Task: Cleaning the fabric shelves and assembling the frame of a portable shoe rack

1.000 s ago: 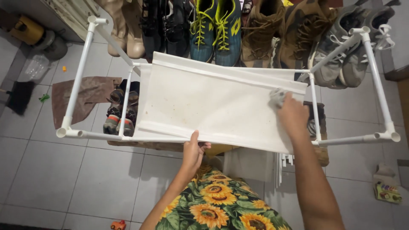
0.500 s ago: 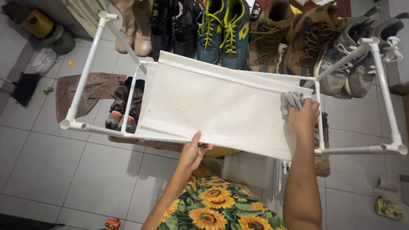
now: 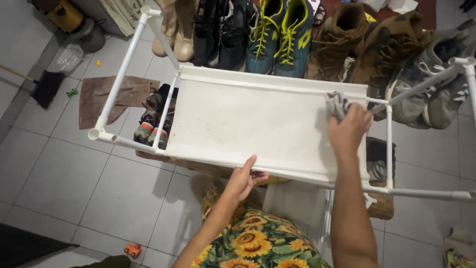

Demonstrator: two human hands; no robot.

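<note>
Head view: we gripped the near edge of the white fabric shelf (image 3: pixel 248 121) with our left hand (image 3: pixel 244 179). Our right hand (image 3: pixel 349 130), closed on a grey cloth (image 3: pixel 337 103), had moved to the shelf's far right corner, indicating wiping had advanced.

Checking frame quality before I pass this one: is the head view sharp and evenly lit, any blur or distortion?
Head view: light even and soft, no glare on the white fabric shelf; faint shadows under the frame; right hand with the grey cloth slightly blurred; left hand sharp; white tubes splay toward the edges, wide-angle distortion.
</note>
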